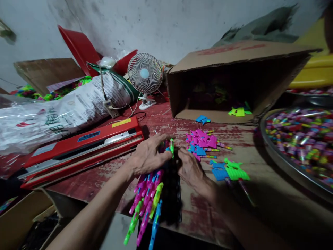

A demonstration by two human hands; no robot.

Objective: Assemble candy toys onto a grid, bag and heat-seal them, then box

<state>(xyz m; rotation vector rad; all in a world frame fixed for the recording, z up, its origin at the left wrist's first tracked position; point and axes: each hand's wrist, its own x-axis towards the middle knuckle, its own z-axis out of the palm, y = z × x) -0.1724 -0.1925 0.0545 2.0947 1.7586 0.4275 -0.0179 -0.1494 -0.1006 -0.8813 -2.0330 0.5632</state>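
Plastic toy pieces (pink, green, blue) under both hands; cardboard box beyond.

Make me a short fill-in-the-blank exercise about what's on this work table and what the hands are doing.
1. The small white fan stands between a printed plastic sack and a ____ box lying on its side.
2. The long sealing machine left of the left hand is mostly ____ in colour.
3. The left hand and right hand meet over a row of colourful plastic ____.
4. The wrapped candies at the right lie in a round ____ tray.

Missing words: cardboard; red; toys; metal
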